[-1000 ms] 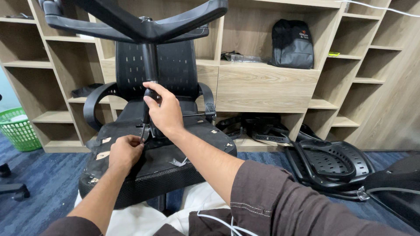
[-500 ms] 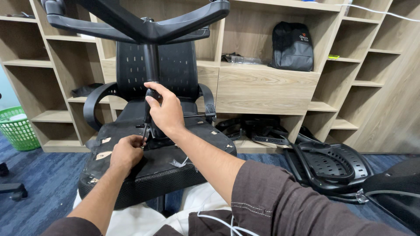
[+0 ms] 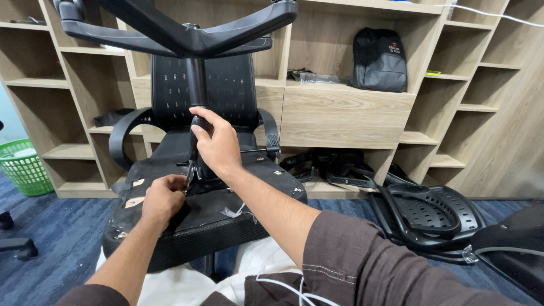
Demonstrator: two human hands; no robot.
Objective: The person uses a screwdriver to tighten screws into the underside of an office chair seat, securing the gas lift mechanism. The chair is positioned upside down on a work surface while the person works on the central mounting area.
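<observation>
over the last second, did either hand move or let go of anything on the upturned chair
Hardly anything changed. The right hand stays wrapped around the black centre column just above the mechanism, and the left hand stays pressed on the underside of the seat beside it. Nothing was let go or newly grasped. The star base overhead and the loose seat shell on the floor lie as before.

Few such items here, all placed rel. to the long wooden drawer-front shelf unit (image 3: 345,113). A clear crinkled plastic bag/package (image 3: 309,75) lies flat on top of it, left of centre. A small red-and-white printed label (image 3: 394,48) sits on the front of the black fabric backpack (image 3: 378,60) standing on the unit's right end (text too small to tell). No signs or screens visible.
</observation>
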